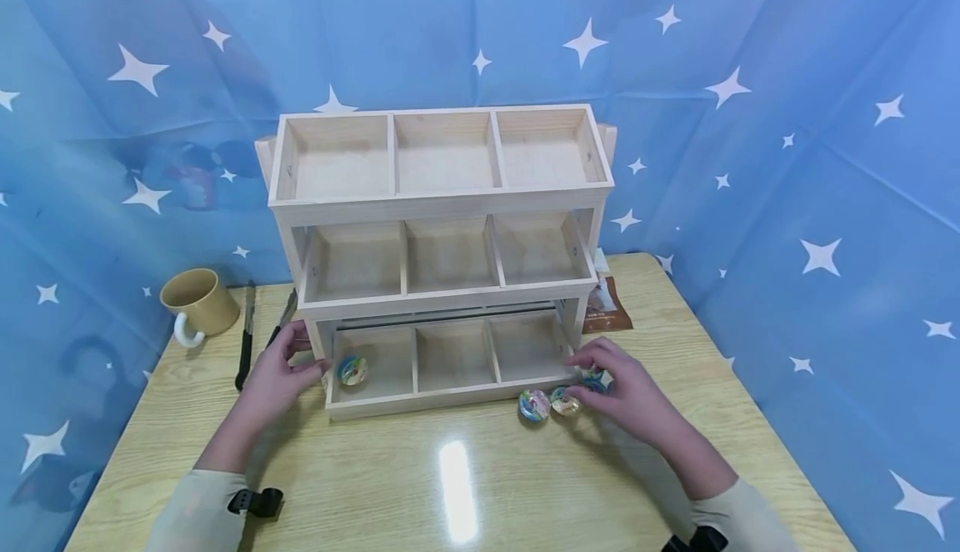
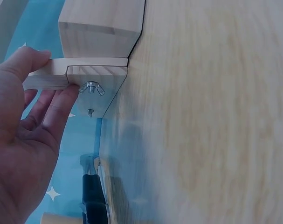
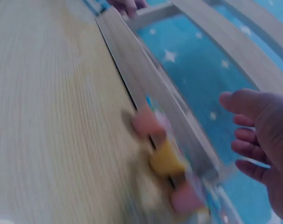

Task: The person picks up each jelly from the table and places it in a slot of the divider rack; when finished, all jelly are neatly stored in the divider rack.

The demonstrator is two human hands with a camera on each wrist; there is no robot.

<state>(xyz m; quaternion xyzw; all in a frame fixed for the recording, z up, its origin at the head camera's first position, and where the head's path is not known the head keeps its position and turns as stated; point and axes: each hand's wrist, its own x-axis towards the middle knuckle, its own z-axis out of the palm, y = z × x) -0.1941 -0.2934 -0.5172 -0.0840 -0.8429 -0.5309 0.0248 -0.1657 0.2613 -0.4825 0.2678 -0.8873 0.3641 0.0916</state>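
A three-tier wooden rack (image 1: 442, 207), each tray split into three compartments, stands on the table. My left hand (image 1: 273, 373) grips the rack's left side frame between thumb and fingers, beside a wing nut (image 2: 91, 87) in the left wrist view. A small cup with a colourful lid (image 1: 352, 370) sits in the left compartment of the bottom tray. By the tray's right front corner stand several similar cups (image 1: 534, 404). The right wrist view shows blurred orange (image 3: 147, 122), yellow (image 3: 167, 161) and pink cups (image 3: 187, 198). Just above them my right hand (image 1: 622, 389) hovers, fingers loosely bent and holding nothing.
A tan mug (image 1: 197, 302) with a white handle is at the table's back left. Two black-handled tools (image 1: 246, 343) lie between it and the rack. Behind the rack's right side is a brown packet (image 1: 609, 310). A blue starry curtain (image 1: 450, 27) borders the table.
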